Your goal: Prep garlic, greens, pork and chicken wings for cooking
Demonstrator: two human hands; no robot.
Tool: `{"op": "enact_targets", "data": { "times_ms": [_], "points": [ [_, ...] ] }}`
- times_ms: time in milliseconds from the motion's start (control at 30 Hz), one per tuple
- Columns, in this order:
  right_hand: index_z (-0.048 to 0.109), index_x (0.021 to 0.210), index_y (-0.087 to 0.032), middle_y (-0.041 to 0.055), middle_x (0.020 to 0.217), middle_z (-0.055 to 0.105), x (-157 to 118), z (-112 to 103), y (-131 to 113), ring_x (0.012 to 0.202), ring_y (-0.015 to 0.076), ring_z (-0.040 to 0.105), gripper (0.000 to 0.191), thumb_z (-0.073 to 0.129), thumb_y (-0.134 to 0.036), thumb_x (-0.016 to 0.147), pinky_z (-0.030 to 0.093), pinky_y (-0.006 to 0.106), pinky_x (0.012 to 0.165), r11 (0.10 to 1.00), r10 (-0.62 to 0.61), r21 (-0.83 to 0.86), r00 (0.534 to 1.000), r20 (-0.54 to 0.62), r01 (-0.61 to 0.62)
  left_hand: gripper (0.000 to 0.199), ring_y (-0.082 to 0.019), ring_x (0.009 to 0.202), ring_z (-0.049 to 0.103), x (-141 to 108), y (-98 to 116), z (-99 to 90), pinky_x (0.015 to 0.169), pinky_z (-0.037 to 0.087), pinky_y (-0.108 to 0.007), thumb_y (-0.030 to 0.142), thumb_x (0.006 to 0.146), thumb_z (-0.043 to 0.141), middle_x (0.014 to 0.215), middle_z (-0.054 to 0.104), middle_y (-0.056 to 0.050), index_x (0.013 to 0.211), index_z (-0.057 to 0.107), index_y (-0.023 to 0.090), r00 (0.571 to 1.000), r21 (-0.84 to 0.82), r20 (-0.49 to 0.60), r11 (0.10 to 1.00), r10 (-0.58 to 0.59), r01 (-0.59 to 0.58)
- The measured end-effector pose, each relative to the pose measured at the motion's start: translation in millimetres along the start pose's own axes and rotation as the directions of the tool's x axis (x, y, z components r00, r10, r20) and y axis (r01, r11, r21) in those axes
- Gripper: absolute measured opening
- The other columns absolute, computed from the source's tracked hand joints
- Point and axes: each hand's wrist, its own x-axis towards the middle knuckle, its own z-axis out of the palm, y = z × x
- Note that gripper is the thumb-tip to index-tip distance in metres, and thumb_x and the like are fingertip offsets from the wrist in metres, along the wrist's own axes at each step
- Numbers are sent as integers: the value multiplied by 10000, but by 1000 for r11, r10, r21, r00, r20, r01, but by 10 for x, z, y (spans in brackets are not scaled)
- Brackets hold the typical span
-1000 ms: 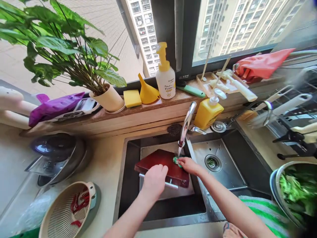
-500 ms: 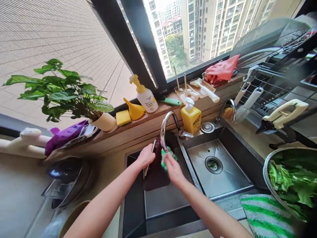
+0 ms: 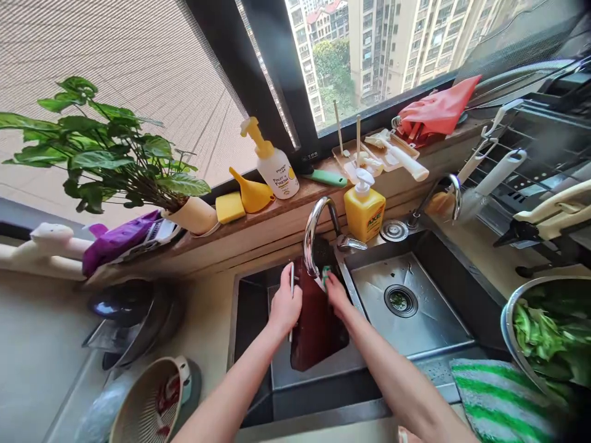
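Room: from my remote seat I look down on a kitchen counter (image 3: 55, 320) under a wide window (image 3: 369, 55), with apartment towers beyond it.

Sill: a potted plant (image 3: 106, 154), a yellow funnel (image 3: 249, 192), a sponge (image 3: 229, 207) and a foam pump bottle (image 3: 270, 161) stand in a row, with red rubber gloves (image 3: 436, 111) at the right end.

Sink: a double steel sink (image 3: 443, 261) fills the middle, with a curved faucet (image 3: 314, 227) between its bowls and a yellow soap bottle (image 3: 364, 210) behind them.

Containers: at near right, a steel bowl (image 3: 508, 329) holds leafy greens; at near left, a colander (image 3: 138, 406) has something red inside; the right sink bowl's drain (image 3: 401, 300) holds green bits.

Board: a dark red cutting board (image 3: 318, 332) stands tilted in the left sink bowl, its far end under the faucet.

Left hand: my left hand (image 3: 285, 304) wraps a metal handle (image 3: 292, 289) on the board, fingers closed together around it, which keeps the board propped up.

Right hand: my right hand (image 3: 337, 296) presses a green scouring pad (image 3: 325, 277) to the board's face, fingers bunched over it — the fingertips are partly hidden, so I cannot tell the exact pinch.
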Motion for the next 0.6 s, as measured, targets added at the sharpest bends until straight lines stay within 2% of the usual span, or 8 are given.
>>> {"op": "enact_targets", "data": {
  "times_ms": [33, 100, 233, 333, 400, 500, 600],
  "points": [
    [593, 1279, -197, 85, 1287, 617, -140, 20, -40, 1212, 225, 550, 512, 472, -460, 857, 377, 402, 1069, 1000, -9, 12, 1000, 13, 9, 667, -268, 1116, 597, 3, 61, 47, 966, 424, -400, 148, 807, 457, 1267, 614, -105, 1454, 322, 239, 1000, 4, -15, 1000, 16, -16],
    [589, 1288, -193, 80, 1328, 588, -484, 46, -166, 1236, 229, 530, 525, 481, -474, 857, 358, 398, 1091, 997, -58, 45, 997, 50, 56, 647, -254, 1167, 568, 4, 164, 145, 986, 417, -387, 155, 829, 459, 1304, 593, -87, 1454, 339, 274, 997, -23, -37, 997, 73, -74],
    [590, 1294, -199, 75, 1369, 552, -1241, -12, -383, 1299, 242, 469, 527, 470, -503, 881, 296, 417, 1139, 978, -209, 38, 974, 91, 207, 467, -224, 1132, 578, -5, 257, 325, 990, 422, -358, 153, 845, 453, 1208, 637, -68, 1284, 565, 269, 990, -104, -67, 986, 123, -130],
    [578, 1308, -205, 75, 1383, 538, -1613, -107, -246, 1316, 227, 451, 507, 439, -490, 912, 313, 392, 1135, 958, -286, -13, 956, 64, 287, 392, -216, 1114, 580, 2, 255, 415, 993, 420, -346, 145, 842, 463, 1150, 658, -66, 1180, 633, 247, 987, -167, -96, 976, 128, -143],
    [577, 1308, -186, 93, 1371, 548, -1663, -178, 11, 1303, 231, 467, 533, 432, -503, 905, 352, 375, 1110, 967, -250, -44, 968, 22, 251, 383, -214, 1121, 576, 30, 233, 445, 1002, 414, -341, 134, 832, 483, 1140, 668, -61, 1163, 642, 243, 984, -211, -117, 964, 136, -159],
    [613, 1249, -147, 123, 1298, 601, -1477, -301, 457, 1240, 248, 525, 563, 433, -512, 859, 403, 355, 1056, 990, -36, -141, 999, -35, 31, 371, -202, 1118, 583, 117, 187, 444, 1011, 413, -328, 127, 814, 515, 1136, 682, -38, 1141, 650, 239, 982, -291, -150, 945, 112, -152],
    [683, 1054, -146, 127, 1043, 705, -1221, -430, 719, 1052, 277, 623, 478, 478, -488, 790, 463, 386, 948, 959, 141, -236, 987, -75, -155, 352, -194, 1130, 583, 222, 152, 414, 1023, 411, -328, 137, 812, 511, 1161, 679, -25, 1121, 652, 228, 979, -340, -191, 932, 65, -128]
  ]
}}
